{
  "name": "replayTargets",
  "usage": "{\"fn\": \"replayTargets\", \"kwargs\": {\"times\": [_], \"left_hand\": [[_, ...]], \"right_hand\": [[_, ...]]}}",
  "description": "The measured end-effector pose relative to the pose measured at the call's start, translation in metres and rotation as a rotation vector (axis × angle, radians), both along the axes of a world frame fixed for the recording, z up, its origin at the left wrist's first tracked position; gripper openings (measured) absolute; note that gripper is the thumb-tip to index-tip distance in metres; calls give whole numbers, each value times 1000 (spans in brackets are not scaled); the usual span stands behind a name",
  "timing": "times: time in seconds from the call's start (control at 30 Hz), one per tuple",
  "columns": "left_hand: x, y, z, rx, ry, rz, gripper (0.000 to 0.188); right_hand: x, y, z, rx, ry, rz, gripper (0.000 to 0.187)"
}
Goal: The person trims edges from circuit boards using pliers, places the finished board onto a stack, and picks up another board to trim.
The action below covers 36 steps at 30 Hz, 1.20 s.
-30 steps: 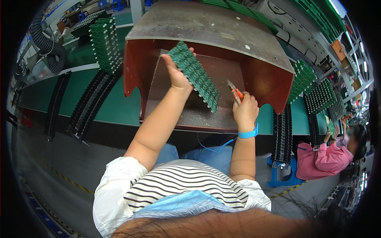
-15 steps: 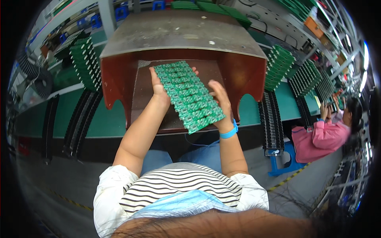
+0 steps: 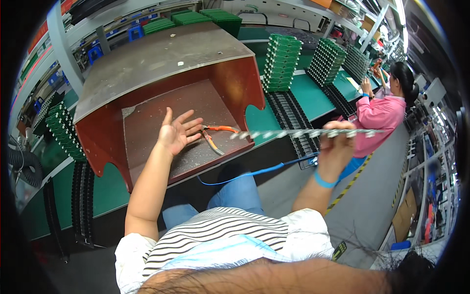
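A circuit board panel point(image 3: 293, 133) shows edge-on as a thin strip with a row of small metallic parts along it. My right hand point(image 3: 338, 147) grips it towards its right end, out to the right of the box. Palm up and fingers spread, my left hand point(image 3: 180, 131) holds nothing over the mouth of the brown box point(image 3: 166, 45). Beside its fingertips, orange-handled pliers point(image 3: 213, 139) lie on the box floor. A blue band with a cord point(image 3: 264, 170) runs from my right wrist.
Stacks of green circuit boards point(image 3: 283, 62) stand in black slotted racks point(image 3: 293, 115) to the right, with another stack point(image 3: 63, 130) at the left. A co-worker in pink point(image 3: 382, 115) sits at the bench on the right. More boards point(image 3: 191, 18) lie behind the box.
My left hand has let go of the board panel. My right hand has carried it to the right and turned it edge-on. The view has swung right, and the pliers now show.
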<state>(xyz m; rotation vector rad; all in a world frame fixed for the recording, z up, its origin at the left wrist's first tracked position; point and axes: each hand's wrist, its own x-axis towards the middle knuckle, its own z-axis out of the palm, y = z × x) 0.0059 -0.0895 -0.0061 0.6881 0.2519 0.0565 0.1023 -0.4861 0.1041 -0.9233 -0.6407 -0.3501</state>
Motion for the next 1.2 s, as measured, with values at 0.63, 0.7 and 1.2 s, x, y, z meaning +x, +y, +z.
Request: {"fn": "replayTargets", "kwargs": {"times": [0.63,0.7,1.2], "left_hand": [[3,13,-13,86,76,196,77],[3,15,-14,77,72,183,77],[4,8,-10,38,65,164,74]], "right_hand": [[265,54,-11,-502,268,-167,26],[274,59,-11,-543,267,-162,27],[344,65,-27,-762,277,-155,39]]}}
